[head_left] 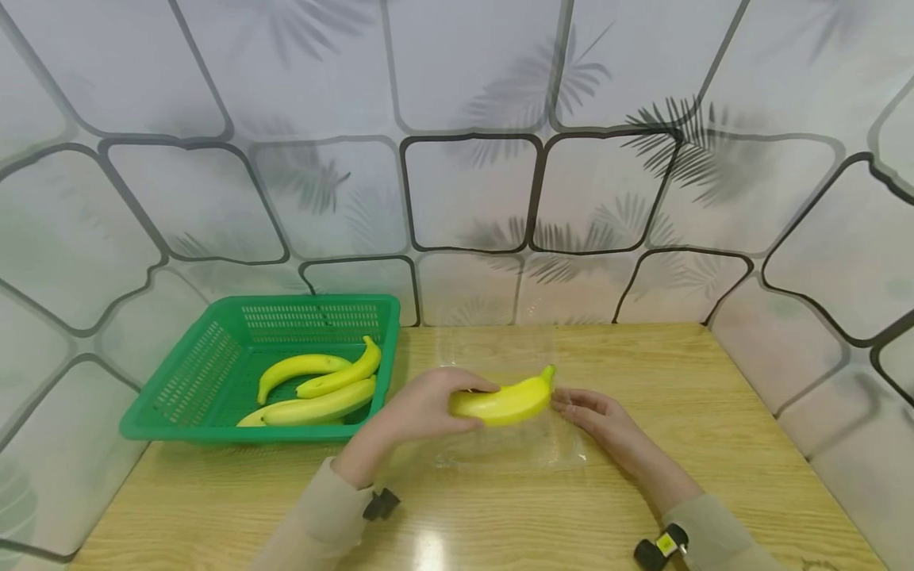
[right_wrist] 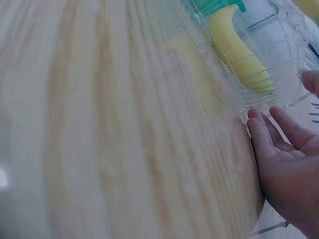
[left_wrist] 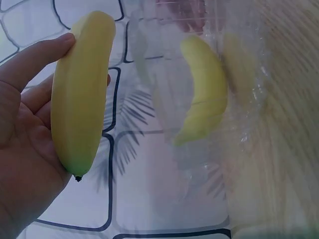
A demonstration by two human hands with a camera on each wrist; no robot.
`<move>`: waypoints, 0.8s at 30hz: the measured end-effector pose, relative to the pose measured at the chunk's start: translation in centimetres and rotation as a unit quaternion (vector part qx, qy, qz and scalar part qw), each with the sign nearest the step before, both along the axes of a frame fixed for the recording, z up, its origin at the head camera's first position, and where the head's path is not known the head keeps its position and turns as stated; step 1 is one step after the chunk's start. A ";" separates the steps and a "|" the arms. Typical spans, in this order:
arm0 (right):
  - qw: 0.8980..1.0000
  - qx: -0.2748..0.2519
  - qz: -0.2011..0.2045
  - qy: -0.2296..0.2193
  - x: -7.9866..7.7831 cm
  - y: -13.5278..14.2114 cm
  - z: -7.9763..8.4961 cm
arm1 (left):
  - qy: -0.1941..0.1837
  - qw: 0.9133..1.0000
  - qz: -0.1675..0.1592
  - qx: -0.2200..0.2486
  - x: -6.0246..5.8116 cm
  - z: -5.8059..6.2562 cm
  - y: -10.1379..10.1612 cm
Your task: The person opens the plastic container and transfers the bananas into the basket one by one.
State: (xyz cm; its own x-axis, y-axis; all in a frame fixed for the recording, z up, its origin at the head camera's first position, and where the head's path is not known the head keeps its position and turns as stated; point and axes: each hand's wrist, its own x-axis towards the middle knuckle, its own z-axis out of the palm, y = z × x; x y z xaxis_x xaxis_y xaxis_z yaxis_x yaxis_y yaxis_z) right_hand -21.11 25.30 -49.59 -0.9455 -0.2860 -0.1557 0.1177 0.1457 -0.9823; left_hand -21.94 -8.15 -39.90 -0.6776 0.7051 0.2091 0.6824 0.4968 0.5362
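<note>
My left hand (head_left: 424, 404) holds a yellow banana (head_left: 503, 399) with a green tip, thumb on one side and fingers on the other. Below it on the table stands a clear plastic clamshell box (head_left: 550, 457) with its lid raised at the back. Through the clear wall in the left wrist view, another banana (left_wrist: 204, 89) shows inside the box; the held banana mostly covers it in the head view. At the box's right end is my right hand (head_left: 607, 424), its fingers nearly straight and the fingertips at the box's edge.
On the left, a green plastic basket (head_left: 236, 434) contains several bananas (head_left: 321, 400). The wooden table (head_left: 678, 381) meets a patterned wall covering (head_left: 464, 194) at the back and on both sides.
</note>
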 end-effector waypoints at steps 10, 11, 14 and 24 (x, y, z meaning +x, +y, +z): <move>1.000 0.015 0.002 -0.001 0.0 0.1 0.0 | -0.006 1.000 0.027 0.013 0.9 1.6 -1.8; 1.000 0.017 0.000 -0.003 -0.1 0.1 0.0 | -0.004 0.999 0.030 0.014 0.9 1.7 -2.0; 1.000 0.020 -0.002 -0.007 -0.2 0.1 -0.1 | 0.002 0.999 0.037 0.016 1.0 1.9 -2.5; 1.000 0.007 0.008 0.004 -0.2 0.3 -0.1 | 0.038 0.998 0.044 0.025 1.0 2.6 -4.2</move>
State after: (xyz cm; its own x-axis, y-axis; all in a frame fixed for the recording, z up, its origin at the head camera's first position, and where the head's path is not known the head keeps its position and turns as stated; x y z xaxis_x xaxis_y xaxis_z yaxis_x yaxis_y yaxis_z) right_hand -21.36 25.57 -49.70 -0.9420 -0.2995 -0.1514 0.1064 0.1613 -0.9812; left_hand -20.94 -12.38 -37.28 -0.7165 0.6319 0.2957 0.6779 0.5304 0.5091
